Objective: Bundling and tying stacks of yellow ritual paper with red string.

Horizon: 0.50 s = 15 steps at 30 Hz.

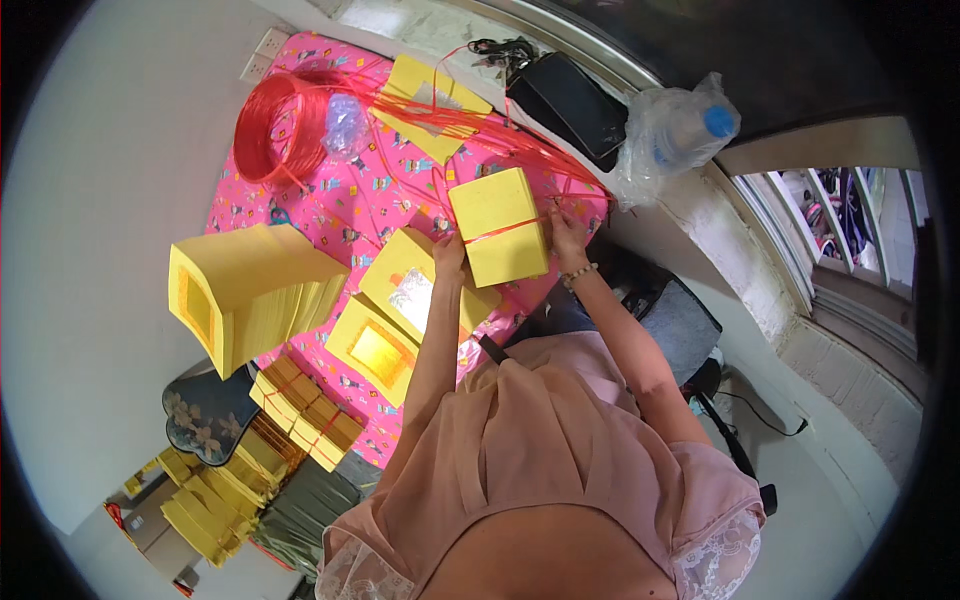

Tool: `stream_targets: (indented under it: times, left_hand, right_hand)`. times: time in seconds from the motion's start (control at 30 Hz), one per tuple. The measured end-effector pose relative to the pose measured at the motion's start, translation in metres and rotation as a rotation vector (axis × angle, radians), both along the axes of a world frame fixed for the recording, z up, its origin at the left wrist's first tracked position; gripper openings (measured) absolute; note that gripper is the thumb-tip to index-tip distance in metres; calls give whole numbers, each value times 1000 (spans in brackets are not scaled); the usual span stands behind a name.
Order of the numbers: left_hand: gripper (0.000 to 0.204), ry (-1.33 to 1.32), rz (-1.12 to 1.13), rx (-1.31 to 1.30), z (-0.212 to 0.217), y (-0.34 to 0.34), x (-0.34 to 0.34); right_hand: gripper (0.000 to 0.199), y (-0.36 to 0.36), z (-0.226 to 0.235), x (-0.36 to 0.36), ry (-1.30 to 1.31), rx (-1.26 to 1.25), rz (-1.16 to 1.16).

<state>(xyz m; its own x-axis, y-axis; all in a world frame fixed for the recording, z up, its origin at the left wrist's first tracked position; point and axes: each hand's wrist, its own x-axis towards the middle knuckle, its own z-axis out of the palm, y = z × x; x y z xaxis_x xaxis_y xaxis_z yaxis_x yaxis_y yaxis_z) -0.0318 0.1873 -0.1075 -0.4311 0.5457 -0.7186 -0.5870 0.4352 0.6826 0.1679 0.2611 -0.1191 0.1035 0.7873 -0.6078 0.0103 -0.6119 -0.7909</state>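
A thick block of yellow paper (500,205) stands between my hands, with a red plastic strip (502,232) running across its middle. My left hand (450,257) is closed at its left edge, by one end of the strip. At the opposite edge, my right hand (567,238) has its fingers bent against the block where the strip goes round; whether they pinch the strip too is hard to see. Below the block lie yellow sheets with a silver patch (411,298), and beside them sheets with a gold patch (380,352).
A tall yellow paper stack (262,262) stands at left, with a strapped bundle (305,412) nearer me. A red strip coil (268,128) lies on the pink patterned tablecloth (330,222). On the sill are a black pouch (568,105) and a plastic-wrapped bottle (680,135).
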Motion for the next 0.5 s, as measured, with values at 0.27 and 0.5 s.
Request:
stream_targets:
  times: [0.27,0.5]
  left_hand:
    - [28,20,-85,-51,-37,2,-13]
    - [28,-59,-61,12,-38,-5,-17]
  right_hand:
    - [34,-2,-32,0,-110,91,88]
    - [35,7,-13,-8,-377,141,375]
